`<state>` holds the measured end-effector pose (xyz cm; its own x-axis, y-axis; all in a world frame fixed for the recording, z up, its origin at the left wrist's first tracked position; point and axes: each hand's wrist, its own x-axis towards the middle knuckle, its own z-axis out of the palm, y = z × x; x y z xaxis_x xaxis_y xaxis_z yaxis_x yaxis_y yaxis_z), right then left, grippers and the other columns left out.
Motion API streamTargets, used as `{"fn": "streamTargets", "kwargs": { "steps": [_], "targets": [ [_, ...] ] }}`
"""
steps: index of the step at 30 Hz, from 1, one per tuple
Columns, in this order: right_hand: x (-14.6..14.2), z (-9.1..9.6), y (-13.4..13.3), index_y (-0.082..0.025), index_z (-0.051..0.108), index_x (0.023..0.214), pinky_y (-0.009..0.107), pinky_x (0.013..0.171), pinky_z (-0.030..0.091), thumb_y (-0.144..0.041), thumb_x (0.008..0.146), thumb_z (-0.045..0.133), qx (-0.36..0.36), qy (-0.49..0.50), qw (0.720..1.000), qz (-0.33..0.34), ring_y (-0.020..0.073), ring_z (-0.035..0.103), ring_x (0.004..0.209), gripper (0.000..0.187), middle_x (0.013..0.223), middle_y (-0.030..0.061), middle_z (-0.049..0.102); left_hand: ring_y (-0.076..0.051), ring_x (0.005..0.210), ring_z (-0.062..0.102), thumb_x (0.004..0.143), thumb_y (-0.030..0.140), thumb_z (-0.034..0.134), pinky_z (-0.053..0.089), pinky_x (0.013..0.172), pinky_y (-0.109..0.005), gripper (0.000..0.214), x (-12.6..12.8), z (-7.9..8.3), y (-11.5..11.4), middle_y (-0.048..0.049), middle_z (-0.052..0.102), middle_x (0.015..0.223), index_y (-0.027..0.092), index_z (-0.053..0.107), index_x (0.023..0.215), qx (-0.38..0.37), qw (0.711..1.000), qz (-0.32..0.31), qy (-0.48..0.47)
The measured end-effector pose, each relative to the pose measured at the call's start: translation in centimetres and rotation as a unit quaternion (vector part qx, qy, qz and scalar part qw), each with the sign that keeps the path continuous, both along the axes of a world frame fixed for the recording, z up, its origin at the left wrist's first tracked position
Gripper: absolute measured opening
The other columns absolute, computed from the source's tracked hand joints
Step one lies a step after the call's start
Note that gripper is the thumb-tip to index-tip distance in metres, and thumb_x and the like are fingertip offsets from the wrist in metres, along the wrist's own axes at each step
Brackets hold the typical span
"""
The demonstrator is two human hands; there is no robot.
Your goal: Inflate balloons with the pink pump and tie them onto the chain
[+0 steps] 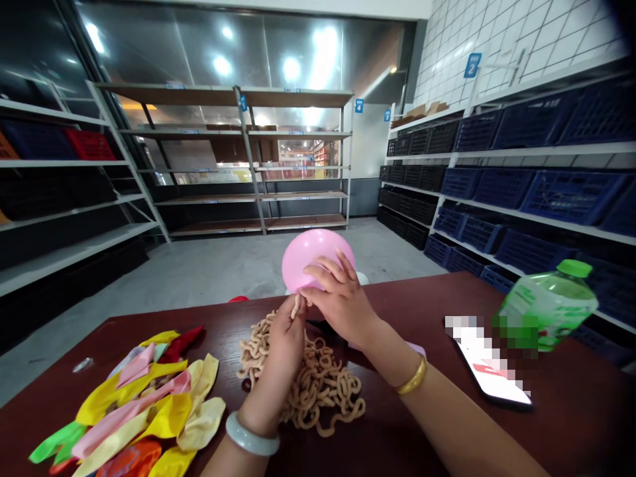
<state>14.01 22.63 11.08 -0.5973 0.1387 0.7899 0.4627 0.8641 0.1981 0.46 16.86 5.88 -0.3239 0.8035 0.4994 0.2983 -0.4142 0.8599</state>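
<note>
A pink inflated balloon is held above the dark red table. My right hand is closed around its lower part near the neck. My left hand pinches a beige rubber band right under the balloon's neck. Below both hands lies a heap of beige rubber bands. A pale bangle sits on my left wrist, a gold one on my right.
A pile of flat balloons, yellow, pink, green, red and orange, lies at the table's left. A phone and a green-capped bottle rest at the right. Shelving with blue crates lines the room's walls.
</note>
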Motion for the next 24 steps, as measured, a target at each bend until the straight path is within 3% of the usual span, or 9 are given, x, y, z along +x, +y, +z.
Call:
{"fn": "streamTargets", "kwargs": {
  "steps": [5,10,14,17,19,23,24],
  "targets": [
    [-0.7,-1.2,3.9,-0.031,0.076,0.094,0.051,0.12,0.025,-0.023,0.094,0.061,0.013,0.023,1.0,0.01,0.0219,0.045,0.131,0.017,0.125,-0.0005,0.065,-0.021,0.077,0.057,0.095,0.046,0.047,0.042,0.073,-0.031,0.032,-0.9,0.0,0.1,-0.0045,0.064,0.082,0.019,0.064,0.091,-0.035,0.995,0.073,0.058],
    [-2.2,-1.8,10.7,-0.031,0.077,0.101,0.05,0.114,0.032,-0.021,0.09,0.065,-0.08,0.022,0.996,-0.022,0.0265,0.042,0.133,0.019,0.132,0.0049,0.06,-0.018,0.075,0.056,0.094,0.045,0.047,0.043,0.071,-0.029,0.029,-4.0,0.0,0.6,-0.0038,0.063,0.082,0.019,0.059,0.088,0.0,0.983,0.18,-0.019],
    [-3.0,-2.4,13.6,-0.028,0.068,0.125,0.054,0.116,0.026,-0.01,0.082,0.069,-0.116,-0.045,0.991,-0.044,0.0288,0.041,0.135,0.047,0.142,0.0084,0.054,-0.014,0.067,0.054,0.095,0.041,0.047,0.043,0.065,-0.026,0.024,-5.4,0.0,0.9,-0.0028,0.063,0.083,0.019,0.056,0.089,0.003,0.976,0.202,-0.075],
    [-4.1,-2.9,13.1,-0.024,0.071,0.119,0.054,0.116,0.025,-0.008,0.077,0.073,-0.115,-0.071,0.991,-0.022,0.0296,0.044,0.132,0.045,0.134,0.0101,0.06,-0.014,0.068,0.055,0.095,0.036,0.046,0.043,0.067,-0.026,0.019,-4.9,0.2,0.6,-0.0031,0.063,0.083,0.019,0.055,0.091,0.01,0.976,0.204,-0.071],
    [-5.7,-3.3,11.8,-0.021,0.074,0.111,0.049,0.11,0.035,-0.012,0.078,0.074,-0.11,-0.073,0.991,0.012,0.0273,0.052,0.123,0.035,0.125,0.011,0.065,-0.015,0.075,0.058,0.097,0.036,0.045,0.044,0.072,-0.028,0.02,-4.2,0.6,0.0,-0.0043,0.064,0.086,0.019,0.055,0.093,0.038,0.976,0.209,-0.047],
    [-10.7,-4.2,7.0,-0.019,0.075,0.08,0.022,0.082,0.053,-0.015,0.078,0.072,-0.072,-0.089,0.989,0.09,0.0126,0.064,0.084,0.005,0.084,0.0004,0.073,-0.018,0.087,0.06,0.1,0.035,0.04,0.044,0.082,-0.031,0.022,-3.3,1.8,-1.5,-0.007,0.064,0.092,0.02,0.056,0.096,0.099,0.97,0.223,0.018],
    [-12.0,-4.4,5.5,-0.02,0.072,0.072,0.016,0.074,0.053,-0.015,0.081,0.068,-0.061,-0.084,0.991,0.089,0.0097,0.063,0.075,0.011,0.074,-0.003,0.071,-0.019,0.088,0.06,0.1,0.034,0.04,0.044,0.084,-0.033,0.022,-3.2,2.1,-2.0,-0.0075,0.064,0.093,0.02,0.056,0.095,0.113,0.968,0.221,0.03]
  ]
}}
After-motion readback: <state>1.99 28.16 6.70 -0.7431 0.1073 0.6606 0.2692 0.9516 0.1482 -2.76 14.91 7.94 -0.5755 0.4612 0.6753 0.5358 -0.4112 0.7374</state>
